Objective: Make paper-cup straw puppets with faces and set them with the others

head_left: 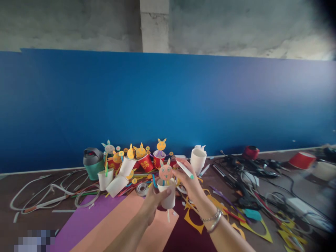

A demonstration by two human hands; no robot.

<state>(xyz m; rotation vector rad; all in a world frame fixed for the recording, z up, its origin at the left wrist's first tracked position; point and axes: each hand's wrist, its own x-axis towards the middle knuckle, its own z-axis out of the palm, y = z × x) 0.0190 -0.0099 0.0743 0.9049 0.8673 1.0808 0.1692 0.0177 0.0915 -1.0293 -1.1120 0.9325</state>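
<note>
My left hand (154, 201) is wrapped round a white paper cup (169, 196), held upright above the coloured paper sheets. A pink paper animal face (166, 172) with two pointed ears and drawn features stands up from the cup's mouth. A blue pipe cleaner (154, 181) curves out on its left. In my right hand (190, 183) is a white marker with a green end (185, 170), slanting down to the right. Its fingertips are at the face's right edge; whether they touch it I cannot tell. A thin pale stick (168, 216) shows below the cup.
Behind stand several cups with paper animal faces, including a red cup (146, 163), and a green bin (94, 168). A white cup (198, 160) is right of them. Purple paper (78, 217), yellow scraps (194, 222), a tape roll (142, 189) and tangled cables (252, 189) lie about. A blue partition (168, 98) closes the back.
</note>
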